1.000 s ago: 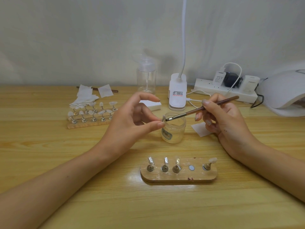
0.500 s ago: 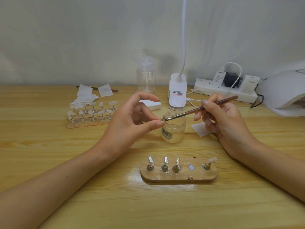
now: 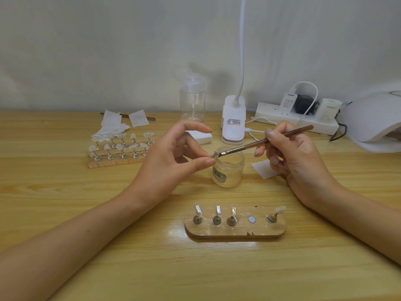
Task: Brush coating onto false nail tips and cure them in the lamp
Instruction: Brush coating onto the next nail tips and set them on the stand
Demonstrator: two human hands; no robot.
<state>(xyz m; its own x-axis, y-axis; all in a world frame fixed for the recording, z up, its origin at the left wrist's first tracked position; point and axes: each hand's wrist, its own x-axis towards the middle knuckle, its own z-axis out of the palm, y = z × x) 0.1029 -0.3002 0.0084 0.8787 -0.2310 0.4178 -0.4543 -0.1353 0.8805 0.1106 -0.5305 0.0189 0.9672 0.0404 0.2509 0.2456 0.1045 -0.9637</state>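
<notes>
My left hand (image 3: pixel 171 155) pinches a small nail tip on its stand (image 3: pixel 215 154) between thumb and middle finger, held over the rim of an open clear jar (image 3: pixel 229 170). My right hand (image 3: pixel 290 157) grips a brown brush (image 3: pixel 260 142), and its bristles touch the held tip. In front lies a wooden holder (image 3: pixel 235 230) with three stands on the left, one empty magnet spot and a stand with a nail tip (image 3: pixel 280 210) on the right. The white curing lamp (image 3: pixel 377 122) sits at the far right.
A second wooden holder (image 3: pixel 119 162) with several nail tips stands at the left, beside white wipes (image 3: pixel 112 127). Behind are a clear pump bottle (image 3: pixel 192 101), a white clip lamp base (image 3: pixel 234 120) and a power strip (image 3: pixel 297 118). A paper square (image 3: pixel 263 168) lies by the jar.
Almost nothing differs; the brush tip has shifted very slightly on the held nail tip, and both hands stay in place.
</notes>
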